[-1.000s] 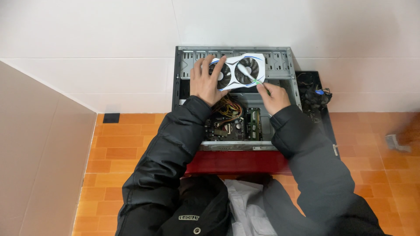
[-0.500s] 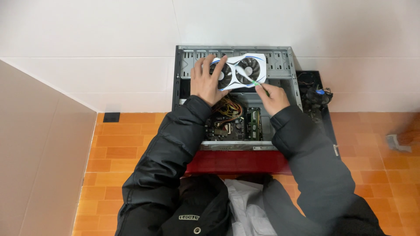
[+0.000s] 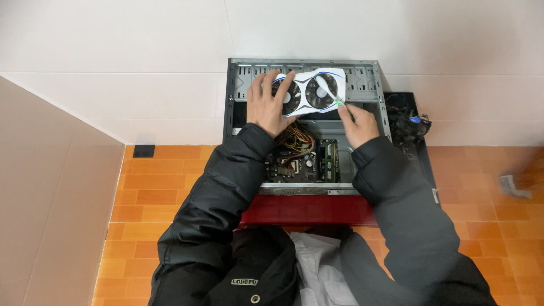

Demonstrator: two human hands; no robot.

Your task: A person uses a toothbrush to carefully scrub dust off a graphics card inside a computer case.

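Note:
An open grey computer case (image 3: 232, 96) lies on its side against the white wall, its motherboard (image 3: 303, 161) and coloured cables showing. A white graphics card (image 3: 310, 90) with two black fans sits tilted over the upper part of the case. My left hand (image 3: 271, 105) grips the card's left end, fingers spread over the left fan. My right hand (image 3: 357, 123) holds a small white brush with a green handle (image 3: 330, 92), its head resting on the right fan.
The case rests on a dark red stand (image 3: 306, 209) over an orange tiled floor (image 3: 153, 198). A black panel with a cooler fan and loose parts (image 3: 411, 122) lies right of the case. A grey scrap (image 3: 513, 186) sits on the floor at far right.
The brush tip has shifted slightly across the right fan. My left hand has stayed on the card's left end.

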